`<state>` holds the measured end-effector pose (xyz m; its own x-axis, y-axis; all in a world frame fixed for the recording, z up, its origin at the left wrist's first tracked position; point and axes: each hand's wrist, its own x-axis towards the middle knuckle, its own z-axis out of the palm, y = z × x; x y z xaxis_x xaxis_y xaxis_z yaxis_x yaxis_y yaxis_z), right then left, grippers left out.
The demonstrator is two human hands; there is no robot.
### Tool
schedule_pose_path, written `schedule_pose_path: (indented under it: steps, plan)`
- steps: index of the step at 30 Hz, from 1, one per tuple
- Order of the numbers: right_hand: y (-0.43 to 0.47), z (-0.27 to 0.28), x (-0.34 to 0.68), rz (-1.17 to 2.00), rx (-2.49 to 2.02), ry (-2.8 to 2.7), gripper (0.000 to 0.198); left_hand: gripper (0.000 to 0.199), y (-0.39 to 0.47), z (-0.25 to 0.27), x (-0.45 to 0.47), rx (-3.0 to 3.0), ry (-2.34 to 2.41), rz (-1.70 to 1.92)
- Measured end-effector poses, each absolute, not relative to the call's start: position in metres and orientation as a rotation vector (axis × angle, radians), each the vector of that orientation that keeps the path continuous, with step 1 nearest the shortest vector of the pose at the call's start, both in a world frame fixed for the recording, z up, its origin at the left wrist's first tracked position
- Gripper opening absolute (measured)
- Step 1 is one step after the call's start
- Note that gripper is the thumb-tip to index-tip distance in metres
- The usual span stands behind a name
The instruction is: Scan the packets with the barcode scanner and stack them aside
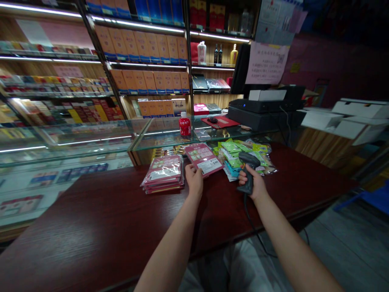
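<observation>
My right hand is wrapped round the grip of a black handheld barcode scanner, whose cable hangs down over the counter's edge. With its fingers closed at the near left corner of a pink flat package, my left hand grips it; a white label faces up on the package. Left of that hand lies a stack of similar pink packages in clear wrap. Several green and yellow packets lie in a heap behind the scanner, with blue ones at the near side.
The dark red wooden counter runs beneath everything. Behind it stands a glass display case with a red bottle on top. A black cash drawer is at the back right, near white boxes. Stocked shelves line the wall.
</observation>
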<state>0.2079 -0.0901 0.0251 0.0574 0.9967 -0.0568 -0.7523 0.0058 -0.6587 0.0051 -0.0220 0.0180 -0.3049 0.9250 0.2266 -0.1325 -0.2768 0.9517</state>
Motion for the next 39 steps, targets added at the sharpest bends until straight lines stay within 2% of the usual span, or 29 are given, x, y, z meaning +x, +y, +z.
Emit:
schedule_pose_path:
  steps: [6, 17, 39]
  plan:
    - [-0.098, 0.032, 0.200, 1.436, -0.725, -0.573, 0.029, 0.026, -0.022, 0.004, 0.005, 1.125, 1.109, 1.671]
    - [-0.144, 0.046, 0.179, 1.219, -1.127, -0.997, 0.045, 0.028, -0.011, -0.012, 0.001, 1.328, 1.476, 1.661]
    - [-0.175, 0.050, 0.181, 1.247, -1.161, -1.016, 0.041, 0.030, -0.008, -0.016, 0.004, 1.286, 1.369, 1.725]
